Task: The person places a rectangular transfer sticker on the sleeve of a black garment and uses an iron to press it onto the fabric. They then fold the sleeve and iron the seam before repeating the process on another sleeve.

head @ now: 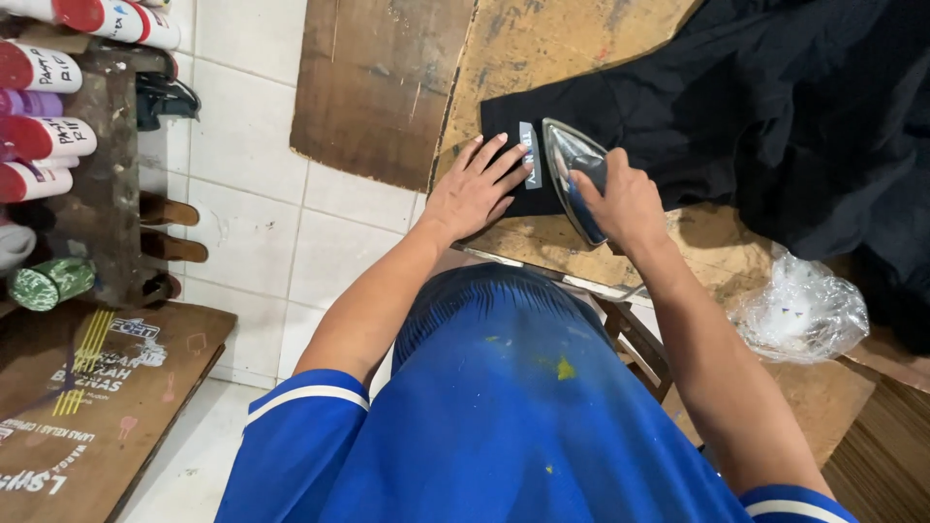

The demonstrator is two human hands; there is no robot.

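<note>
While your right hand (625, 199) was clenched around the handle of the iron (573, 174), your left hand (477, 186) lay flat with its fingers (509, 160) released and spread on the black garment (736, 107), just beside the pale label strip (529, 155). In the head view, the iron stood on the cloth at its left corner, touching the strip's right edge, and the garment covered the upper right of the worn wooden desk (542, 48). You did well to pin the fabric flat next to the soleplate; judging by this, keeping the left fingers clear of the hot edge and the cloth taut mattered most. A crumpled clear plastic bag (802, 310) sat near your right forearm on the desk. Spray cans (44, 136) lay on a rack at the far left, above the white tiled floor (252, 194).
</note>
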